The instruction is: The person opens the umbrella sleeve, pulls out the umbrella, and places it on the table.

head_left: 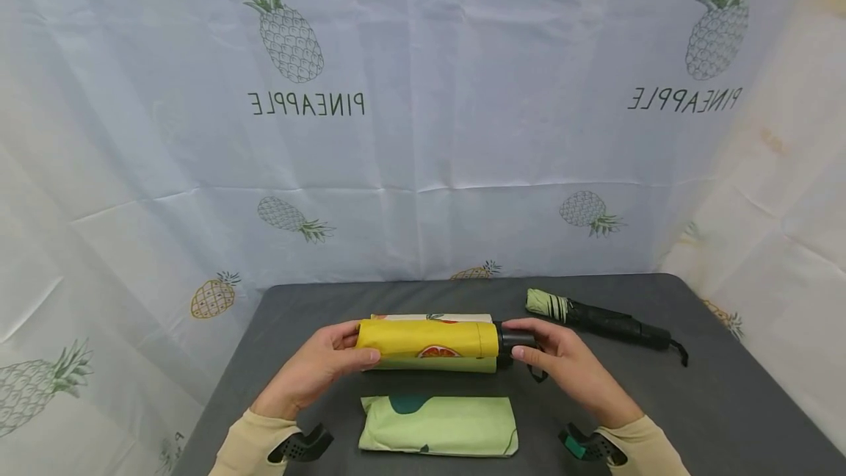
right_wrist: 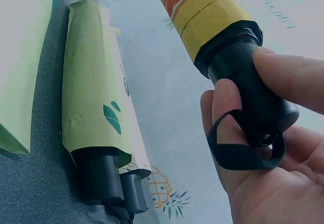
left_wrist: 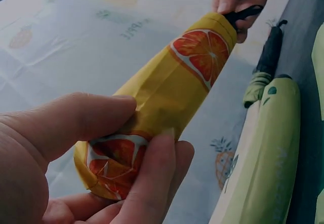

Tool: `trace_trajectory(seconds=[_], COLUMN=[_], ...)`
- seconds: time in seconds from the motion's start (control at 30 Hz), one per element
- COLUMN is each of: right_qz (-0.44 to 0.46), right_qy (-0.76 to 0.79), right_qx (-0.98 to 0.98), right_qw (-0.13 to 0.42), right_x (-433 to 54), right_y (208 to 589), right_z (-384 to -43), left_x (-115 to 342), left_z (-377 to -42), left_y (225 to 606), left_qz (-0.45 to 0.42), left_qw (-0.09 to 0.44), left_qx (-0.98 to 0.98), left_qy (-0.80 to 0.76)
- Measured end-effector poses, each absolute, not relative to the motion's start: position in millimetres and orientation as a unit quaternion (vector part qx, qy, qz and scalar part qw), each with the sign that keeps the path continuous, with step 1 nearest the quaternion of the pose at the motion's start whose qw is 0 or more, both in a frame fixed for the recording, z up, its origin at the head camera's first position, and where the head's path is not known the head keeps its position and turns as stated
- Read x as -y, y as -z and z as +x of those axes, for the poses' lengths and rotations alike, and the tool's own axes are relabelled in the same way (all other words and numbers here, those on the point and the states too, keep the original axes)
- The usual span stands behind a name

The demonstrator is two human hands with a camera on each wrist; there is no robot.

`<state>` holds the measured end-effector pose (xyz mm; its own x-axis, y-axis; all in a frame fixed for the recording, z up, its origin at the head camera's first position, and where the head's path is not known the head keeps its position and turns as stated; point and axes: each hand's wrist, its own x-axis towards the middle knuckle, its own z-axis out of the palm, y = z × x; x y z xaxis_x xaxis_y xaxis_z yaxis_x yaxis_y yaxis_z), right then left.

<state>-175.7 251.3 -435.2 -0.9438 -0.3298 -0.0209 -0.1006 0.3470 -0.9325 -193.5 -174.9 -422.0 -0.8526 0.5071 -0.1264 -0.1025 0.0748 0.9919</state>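
A folded umbrella in a yellow sleeve (head_left: 429,339) printed with orange slices is held level above the table by both hands. My left hand (head_left: 324,358) grips its sleeved end, thumb on the near side. The right hand (head_left: 562,355) holds the black handle (right_wrist: 238,67), from which a black wrist strap (right_wrist: 223,155) hangs in a loop. Below it on the table lies a green-sleeved umbrella (left_wrist: 271,148) with a black handle, alongside a cream-sleeved umbrella (head_left: 476,318); the yellow one partly hides both in the head view.
A flat light-green sleeve (head_left: 439,428) lies nearer the table's front. At the back right is a folded black-and-green umbrella (head_left: 601,318) without a sleeve. The dark grey table (head_left: 720,388) meets a pineapple-print curtain (head_left: 423,131) at the back and sides.
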Motion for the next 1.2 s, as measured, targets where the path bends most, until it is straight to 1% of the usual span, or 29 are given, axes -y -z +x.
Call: trace_trajectory(seconds=[0.27,0.47,0.8,1.2], right_qz=[-0.102,-0.063,-0.051,-0.046], right_qy=[0.567,0.568,0.585,0.622], right_qx=[-0.809,-0.815,-0.804,-0.776], right_qw=[0.113,0.091,0.096,0.097], right_x=[-249.0,-247.6,-248.4,-251.5], right_y=[437.4,437.8,435.5,430.8], right_z=[-175.7,-176.5,-176.3,-174.5], left_x=[169.1,163.6,160.9,162.1], left_z=[-192.3,-191.1,-191.8,-192.8], left_y=[423.5,424.1,425.7,428.0], left_qz=[0.135,0.140,0.132,0.130], left_qw=[0.216,0.213,0.202,0.210], left_qx=[-0.714,-0.710,-0.712,-0.700], left_qy=[-0.652,-0.656,-0.660,-0.670])
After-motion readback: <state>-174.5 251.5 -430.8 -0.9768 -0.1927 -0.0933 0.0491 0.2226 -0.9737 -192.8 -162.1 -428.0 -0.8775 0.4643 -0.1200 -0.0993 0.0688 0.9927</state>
